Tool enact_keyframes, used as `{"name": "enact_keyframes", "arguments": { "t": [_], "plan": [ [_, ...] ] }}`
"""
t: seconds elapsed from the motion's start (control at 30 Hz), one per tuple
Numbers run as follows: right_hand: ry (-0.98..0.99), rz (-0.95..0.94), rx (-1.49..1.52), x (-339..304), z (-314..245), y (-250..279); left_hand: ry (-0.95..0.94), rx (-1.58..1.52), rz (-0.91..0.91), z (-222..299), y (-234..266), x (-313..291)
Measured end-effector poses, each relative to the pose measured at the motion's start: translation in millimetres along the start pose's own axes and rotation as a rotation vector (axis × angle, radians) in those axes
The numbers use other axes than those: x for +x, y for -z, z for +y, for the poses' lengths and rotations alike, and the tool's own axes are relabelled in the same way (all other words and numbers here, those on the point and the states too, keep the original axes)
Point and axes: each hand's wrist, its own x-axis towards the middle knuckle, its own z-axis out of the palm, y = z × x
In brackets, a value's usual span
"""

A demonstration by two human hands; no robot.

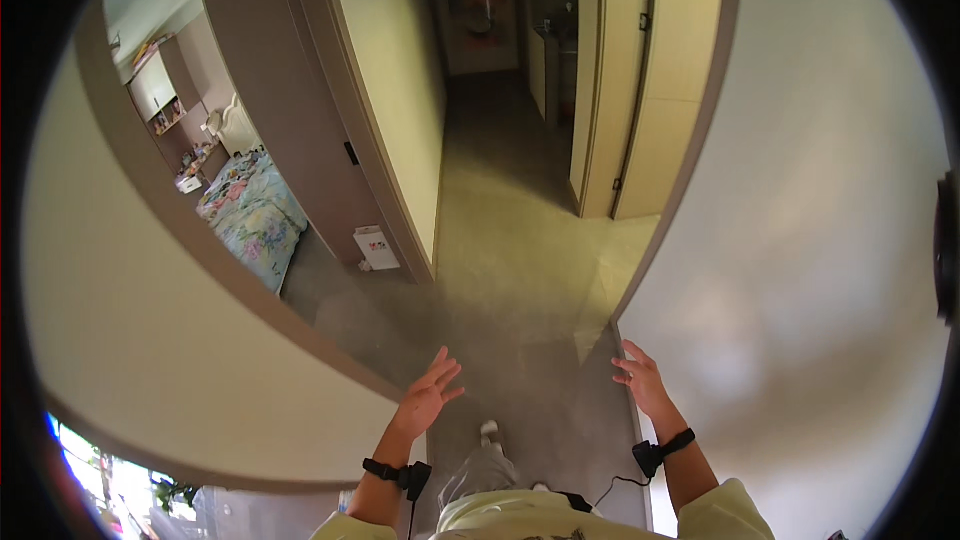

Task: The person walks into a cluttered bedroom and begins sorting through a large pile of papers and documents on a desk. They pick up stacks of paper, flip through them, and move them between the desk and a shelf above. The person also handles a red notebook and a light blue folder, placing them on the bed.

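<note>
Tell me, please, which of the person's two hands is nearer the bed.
The left hand, on the same side as the flowered bed; the right hand is farther off, close to the right-hand wall.

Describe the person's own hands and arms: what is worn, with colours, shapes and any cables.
The left hand and right hand are ungloved. Each arm has a black wrist strap bearing a small, boxy black device, from which a thin dark cable leads. The loose, pale cream fabric sleeves end short of the straps.
</note>
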Motion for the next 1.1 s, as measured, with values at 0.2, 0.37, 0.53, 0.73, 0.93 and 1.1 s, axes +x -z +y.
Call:
{"name": "enact_keyframes", "arguments": {
  "t": [0.2, 0.37, 0.53, 0.73, 0.93, 1.1],
  "plan": [
    [-0.007, 0.151, -0.053, 163.3, -42.8, -12.0, 0.067, -0.144, -0.114, 13.3, 111.6, 198.8],
    [0.025, 0.245, -0.058, 258.0, -86.8, -10.2, 0.079, -0.128, -0.108, 13.5, 163.6, 332.1],
    [-0.004, 0.266, 0.033, 372.3, -94.0, -4.1, 0.069, -0.148, -0.052, 37.5, 198.6, 445.3],
    [0.049, 0.28, 0.032, 539.6, -111.4, 33.0, 0.086, 0.173, -0.126, 28.6, 248.6, 594.7],
    [0.163, 0.289, 0.028, 674.9, -169.9, 77.3, 0.119, 0.282, -0.123, 69.3, 215.6, 771.4],
    [0.229, 0.397, 0.124, 759.4, -235.7, 145.9, 0.136, 0.046, -0.297, 26.6, 186.2, 943.4]
  ]
}}
